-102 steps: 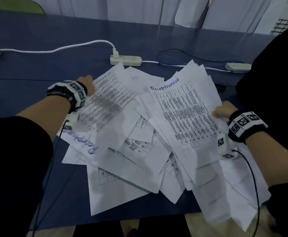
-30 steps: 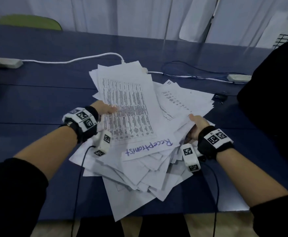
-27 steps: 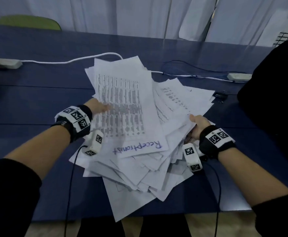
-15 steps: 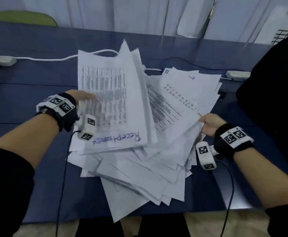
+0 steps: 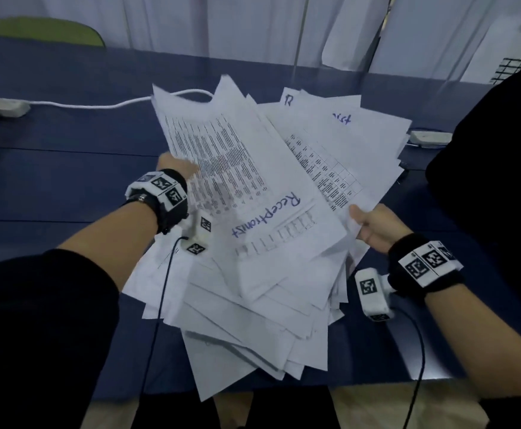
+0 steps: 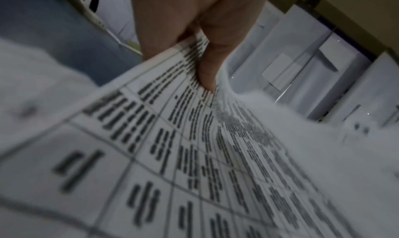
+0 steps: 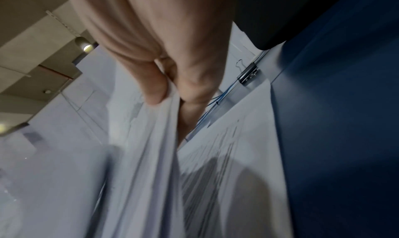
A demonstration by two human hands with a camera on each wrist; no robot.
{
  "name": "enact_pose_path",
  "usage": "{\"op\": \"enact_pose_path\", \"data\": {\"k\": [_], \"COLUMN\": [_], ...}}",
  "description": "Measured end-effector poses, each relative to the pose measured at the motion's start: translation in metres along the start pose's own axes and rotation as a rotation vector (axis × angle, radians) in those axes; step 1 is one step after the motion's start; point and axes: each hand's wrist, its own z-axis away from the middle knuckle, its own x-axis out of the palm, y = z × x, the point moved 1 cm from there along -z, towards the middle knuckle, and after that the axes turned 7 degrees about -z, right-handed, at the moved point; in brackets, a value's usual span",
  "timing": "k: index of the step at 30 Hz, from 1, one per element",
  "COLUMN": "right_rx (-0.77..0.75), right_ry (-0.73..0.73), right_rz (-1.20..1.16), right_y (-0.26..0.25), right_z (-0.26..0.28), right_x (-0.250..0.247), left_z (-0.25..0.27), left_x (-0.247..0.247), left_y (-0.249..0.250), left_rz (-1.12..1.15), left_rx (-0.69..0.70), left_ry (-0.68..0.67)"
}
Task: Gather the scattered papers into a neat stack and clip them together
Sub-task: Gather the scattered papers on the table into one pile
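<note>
Blue table (image 5: pixel 67 181), messy papers (image 5: pixel 268 243) pinched by left hand (image 5: pixel 175 165) and right hand (image 5: pixel 373 227).

The top white printed sheet (image 5: pixel 253 193) of the pile bears the blue handwritten word "Receptionist" near its lower edge, seen upside down. A white sheet behind it (image 5: pixel 339 119) shows blue handwriting ending in "ist", with a lone "R" at its far corner. The tables' printed rows are too blurred to read.
</note>
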Motion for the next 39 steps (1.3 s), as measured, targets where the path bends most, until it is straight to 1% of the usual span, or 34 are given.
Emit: {"op": "enact_pose_path", "data": {"k": [1, 2, 4, 6, 7, 8, 9, 10, 12, 14, 15, 17, 19, 21, 23, 24, 26, 28, 30, 31, 32, 33, 34, 36, 38, 39], "right_rx": [0.002, 0.014, 0.059, 0.096, 0.129, 0.156, 0.158, 0.168, 0.167, 0.140, 0.129, 0.091, 0.062, -0.025, -0.080, -0.079, -0.004, 0.017, -0.029, -0.069, -0.114, -0.142, -0.138, -0.059, 0.029, 0.032], "right_ry": [0.000, 0.004, -0.016, -0.054, -0.064, -0.054, -0.042, -0.009, 0.098, 0.188, 0.236, 0.279, 0.330, 0.407, 0.414, 0.395, 0.357, 0.293, 0.306, 0.311, 0.297, 0.264, 0.231, 0.182, 0.126, 0.132], "right_rz": [-0.009, -0.013, -0.010, -0.013, 0.005, 0.023, 0.020, 0.025, 0.098, 0.186, 0.185, 0.064, 0.022, -0.028, -0.151, -0.204, -0.237, -0.223, -0.193, -0.205, -0.245, -0.275, -0.304, -0.335, -0.289, -0.260], "right_y": [-0.001, -0.003, -0.006, -0.011, -0.012, -0.013, -0.013, -0.013, -0.008, 0.002, 0.009, 0.013, 0.016, 0.018, 0.019, 0.022, 0.033, 0.030, 0.022, 0.022, 0.020, 0.018, 0.017, 0.016, 0.020, 0.021], "right_z": [-0.001, 0.000, 0.003, 0.006, 0.006, 0.006, 0.006, 0.006, 0.005, 0.004, 0.001, 0.005, 0.010, 0.010, 0.009, 0.007, -0.002, 0.010, 0.023, 0.024, 0.026, 0.027, 0.025, 0.020, 0.017, 0.016], "right_x": [-0.002, -0.004, -0.009, -0.013, -0.015, -0.013, -0.011, -0.006, 0.002, 0.011, 0.012, 0.022, 0.031, 0.032, 0.032, 0.025, 0.008, 0.012, 0.022, 0.021, 0.022, 0.022, 0.021, 0.021, 0.019, 0.019], "left_z": [-0.006, -0.007, -0.029, -0.065, -0.071, -0.064, -0.042, -0.018, 0.013, 0.030, 0.035, 0.048, 0.052, 0.056, 0.055, 0.053, 0.046, 0.043, 0.036, 0.033, 0.031, 0.031, 0.032, 0.032, 0.038, 0.042], "left_x": [-0.008, -0.019, -0.036, -0.039, -0.035, -0.030, -0.025, -0.021, -0.001, 0.021, 0.031, 0.049, 0.061, 0.062, 0.057, 0.053, 0.048, 0.045, 0.041, 0.037, 0.034, 0.030, 0.027, 0.027, 0.029, 0.030], "left_y": [0.000, 0.002, 0.000, -0.010, -0.013, -0.012, -0.006, -0.002, 0.003, 0.006, 0.007, 0.012, 0.018, 0.026, 0.027, 0.025, 0.018, 0.013, 0.010, 0.008, 0.006, 0.005, 0.003, 0.005, 0.014, 0.019], "left_rz": [0.001, 0.012, 0.006, -0.079, -0.149, -0.176, -0.178, -0.175, -0.257, -0.356, -0.369, -0.275, -0.142, -0.098, -0.058, 0.024, 0.284, 0.530, 0.700, 0.733, 0.717, 0.644, 0.564, 0.500, 0.529, 0.547], "left_rx": [0.034, 0.064, 0.128, 0.130, 0.159, 0.195, 0.234, 0.218, 0.197, 0.202, 0.183, 0.137, 0.110, 0.119, 0.118, 0.110, 0.112, 0.116, 0.093, 0.075, 0.061, 0.056, 0.064, 0.147, 0.246, 0.273], "left_ry": [0.007, -0.021, -0.158, -0.256, -0.277, -0.316, -0.327, -0.340, -0.354, -0.332, -0.298, -0.273, -0.276, -0.327, -0.414, -0.484, -0.574, -0.598, -0.565, -0.561, -0.579, -0.611, -0.638, -0.636, -0.638, -0.650]}}
